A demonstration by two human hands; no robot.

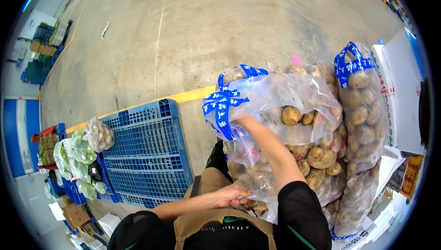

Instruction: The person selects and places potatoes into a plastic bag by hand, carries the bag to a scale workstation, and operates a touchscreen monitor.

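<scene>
The left hand (232,196) has its fingers closed on the plastic of the near bag (259,183), close against the apron. Ahead of it, the right hand (242,120) slips under the clear plastic of the far bag (310,89), beside the blue band (223,105); from here I can't tell whether it grips. Potatoes (321,158) show bare to the right of both hands, among the stacked bags.

That film looks thin, so I'd gather a thick fold rather than pinch an edge, and spread the right palm under the weight. The uncovered potatoes could roll if the plastic is jerked.

Left of the hands lies a blue pallet (142,153), with bagged greens (82,149) beyond it. A yellow line (197,94) crosses the concrete floor (239,29) ahead, and white boxes (402,98) stand past the stack on the right.
</scene>
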